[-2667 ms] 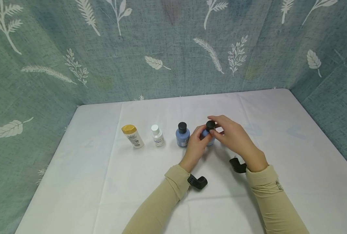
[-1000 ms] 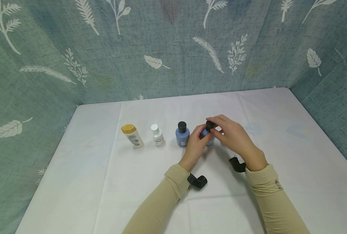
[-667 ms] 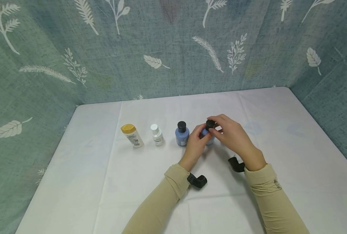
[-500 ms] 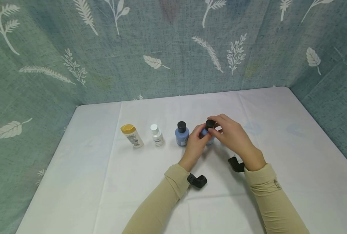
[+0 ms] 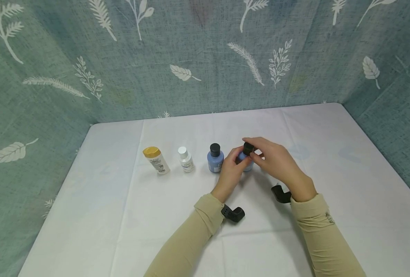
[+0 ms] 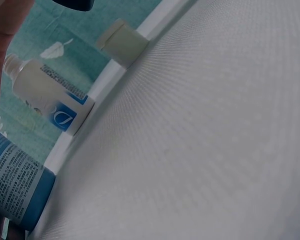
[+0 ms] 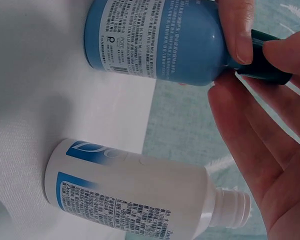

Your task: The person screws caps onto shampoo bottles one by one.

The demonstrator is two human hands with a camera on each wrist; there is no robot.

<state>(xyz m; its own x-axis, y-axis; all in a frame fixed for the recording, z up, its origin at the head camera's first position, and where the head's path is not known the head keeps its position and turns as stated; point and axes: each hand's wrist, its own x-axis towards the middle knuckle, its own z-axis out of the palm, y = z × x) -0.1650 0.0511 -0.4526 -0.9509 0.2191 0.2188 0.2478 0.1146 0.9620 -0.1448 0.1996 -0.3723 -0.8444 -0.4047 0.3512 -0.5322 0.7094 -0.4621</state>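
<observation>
My left hand point(image 5: 230, 169) grips a blue bottle point(image 5: 247, 167) that stands on the white table. From above, my right hand point(image 5: 274, 157) pinches the bottle's black cap point(image 5: 248, 148) between thumb and fingers. The right wrist view shows the blue bottle point(image 7: 155, 40) upright, its black cap point(image 7: 265, 57) on or at the neck. Beside it stands a white bottle point(image 7: 125, 185) with a ridged, capless-looking neck. My right hand hides that bottle in the head view.
A second blue bottle point(image 5: 215, 159) with a black cap stands just left of my hands. Further left are a small white bottle point(image 5: 186, 159) and a yellow-capped bottle point(image 5: 156, 160). In the left wrist view a short, pale cap-like piece point(image 6: 122, 42) sits beyond the white bottle.
My right hand has turned slightly on the black cap, its fingertips shifting a little left and the wrist a little right. The left hand and the bottles stay in place.
</observation>
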